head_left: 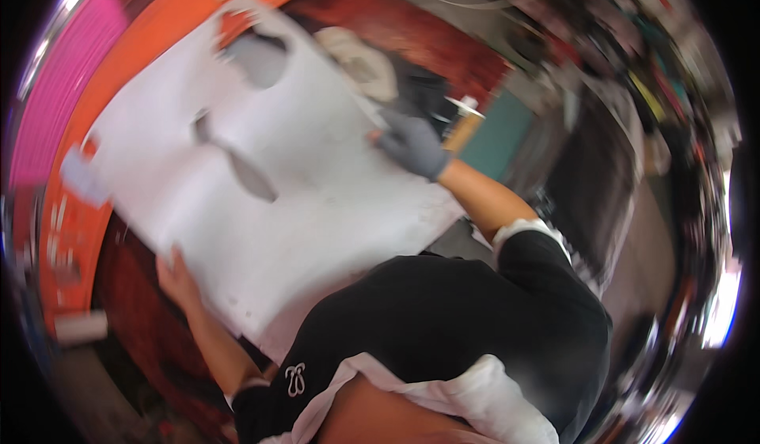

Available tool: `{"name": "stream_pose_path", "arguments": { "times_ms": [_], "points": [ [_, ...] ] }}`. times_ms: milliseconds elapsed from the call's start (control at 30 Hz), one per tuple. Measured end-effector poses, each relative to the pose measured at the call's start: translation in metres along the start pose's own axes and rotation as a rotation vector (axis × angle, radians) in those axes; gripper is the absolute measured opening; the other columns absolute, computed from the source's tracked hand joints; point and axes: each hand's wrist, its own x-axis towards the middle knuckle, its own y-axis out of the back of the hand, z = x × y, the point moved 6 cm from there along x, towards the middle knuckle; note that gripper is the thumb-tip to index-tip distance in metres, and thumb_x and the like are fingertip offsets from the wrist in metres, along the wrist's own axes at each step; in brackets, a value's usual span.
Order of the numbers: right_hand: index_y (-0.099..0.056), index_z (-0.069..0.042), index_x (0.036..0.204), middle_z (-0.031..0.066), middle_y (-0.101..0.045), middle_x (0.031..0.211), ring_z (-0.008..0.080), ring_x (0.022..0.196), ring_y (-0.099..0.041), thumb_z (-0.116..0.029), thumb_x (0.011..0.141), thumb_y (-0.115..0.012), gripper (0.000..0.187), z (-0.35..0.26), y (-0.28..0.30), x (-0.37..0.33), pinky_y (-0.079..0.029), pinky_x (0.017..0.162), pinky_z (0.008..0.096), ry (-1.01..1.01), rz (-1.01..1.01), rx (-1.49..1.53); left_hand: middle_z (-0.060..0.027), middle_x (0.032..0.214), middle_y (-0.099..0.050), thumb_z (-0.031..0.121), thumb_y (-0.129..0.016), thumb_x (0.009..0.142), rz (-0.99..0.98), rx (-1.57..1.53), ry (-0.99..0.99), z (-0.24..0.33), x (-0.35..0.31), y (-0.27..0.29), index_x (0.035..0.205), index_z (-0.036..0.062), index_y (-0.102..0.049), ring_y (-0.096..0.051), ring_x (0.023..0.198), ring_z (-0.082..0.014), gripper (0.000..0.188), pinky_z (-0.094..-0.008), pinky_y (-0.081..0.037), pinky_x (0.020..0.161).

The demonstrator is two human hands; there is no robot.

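A worker's right hand (413,145), in a grey glove with a fingertip showing bare, lies at the right edge of a large white sheet (317,214), while the left hand (179,280), which looks ungloved, is at the near part of the left edge. The sheet spreads between the two and on past them to the far left, its long axis slanting from far left to near right; the right hand overlaps its edge, set farther out than the left, and neither is plainly the nearer to it. The right fingers look partly bent and the left ones loosely extended, but blur leaves it impossible to tell whether either hand has hold of the sheet or merely rests against it. A ragged rounded opening and a slim curved one break the sheet's far half, with grey showing through both. Around it run a dark red surface (131,301), a curved orange band (75,230) on the left and far sides and, beyond that, a pink ribbed thing (59,119). A beige piece (360,60) lies just past the far right edge, a teal board (499,127) to the right of the gloved hand. The worker's shirt (451,309) hides part of the sheet's near edge, what lies beneath is covered, and the clutter at far right is too smeared to name.
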Motion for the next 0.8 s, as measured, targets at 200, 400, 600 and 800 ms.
{"name": "stream_pose_path", "arguments": {
  "times_ms": [200, 400, 600, 800],
  "points": [
    [-0.056, -0.008, 0.089, 0.0141, -0.056, 0.069, 0.0337, 0.066, -0.056, -0.022, 0.085, -0.057, 0.015, -0.025, 0.075, -0.038, -0.043, 0.060, 0.0411, -0.034, 0.149, 0.049, -0.0154, 0.102, -0.062, 0.017, -0.051, 0.094, -0.066, -0.203, -0.267, 0.137, -0.012, -0.008, 0.114, -0.0098, -0.053, -0.058, 0.086, -0.0180, 0.033, -0.0298, -0.048, 0.075],
    [-0.058, -0.006, 0.095, 0.0128, -0.058, 0.070, 0.0263, 0.063, -0.058, -0.021, 0.086, -0.057, 0.017, 0.047, 0.181, -0.109, -0.045, 0.060, 0.0346, -0.266, 0.495, 0.134, -0.0143, 0.107, -0.059, 0.012, -0.050, 0.093, -0.225, -0.338, -0.499, 0.270, -0.010, -0.096, 0.115, -0.0107, -0.052, -0.056, 0.091, -0.0160, 0.031, -0.0276, -0.046, 0.080],
    [-0.060, -0.003, 0.099, 0.0088, -0.061, 0.072, 0.0138, 0.062, -0.058, -0.011, 0.085, -0.059, 0.017, 0.129, 0.293, -0.211, -0.046, 0.059, 0.0292, -0.446, 0.878, 0.050, -0.0099, 0.102, -0.060, 0.009, -0.052, 0.092, -0.524, -0.485, -0.728, 0.426, -0.023, -0.245, 0.112, -0.0091, -0.055, -0.055, 0.088, -0.0129, 0.027, -0.0244, -0.044, 0.078],
    [-0.059, -0.001, 0.096, 0.0088, -0.060, 0.071, 0.0140, 0.064, -0.057, -0.012, 0.086, -0.056, 0.015, 0.140, 0.368, -0.314, -0.045, 0.060, 0.0290, -0.604, 1.229, -0.072, -0.0072, 0.096, -0.060, 0.010, -0.054, 0.092, -0.754, -0.688, -0.937, 0.553, -0.078, -0.368, 0.107, -0.0077, -0.057, -0.054, 0.085, -0.0107, 0.023, -0.0226, -0.042, 0.076]
  ]
}}
